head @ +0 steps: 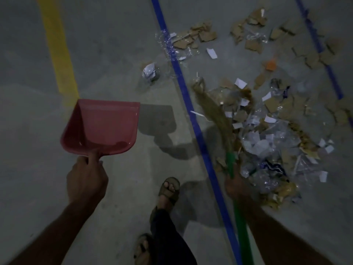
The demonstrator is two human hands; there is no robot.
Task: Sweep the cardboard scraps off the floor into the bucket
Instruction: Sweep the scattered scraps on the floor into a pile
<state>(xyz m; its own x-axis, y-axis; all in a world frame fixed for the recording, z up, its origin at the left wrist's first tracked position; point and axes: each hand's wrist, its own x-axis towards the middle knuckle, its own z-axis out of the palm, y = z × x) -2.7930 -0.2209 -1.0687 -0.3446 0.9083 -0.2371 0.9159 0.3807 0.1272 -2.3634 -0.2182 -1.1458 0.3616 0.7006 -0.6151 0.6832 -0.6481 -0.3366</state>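
Left hand (87, 180) gripping red dustpan (101, 127) handle above floor; right hand (236, 185) clasping green broom (219, 119) handle, bristles lying against cardboard scraps (267, 131) piling right of blue line (193, 115).

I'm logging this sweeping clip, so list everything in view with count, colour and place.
dustpan: one, pink, empty, held above the floor at left
broom: one, straw head with green handle, over the pile's left edge
cardboard scraps: many, brown, scattered at right and upper right
paper bits: many, white, mixed through the scraps
plastic wrap: several clear pieces, in the pile at right
orange scrap: one, upper right
floor lines: one yellow at left, two blue
bucket: not in view
sandalled feet: two, bottom centre
left hand: grips the dustpan handle
right hand: grips the broom handle
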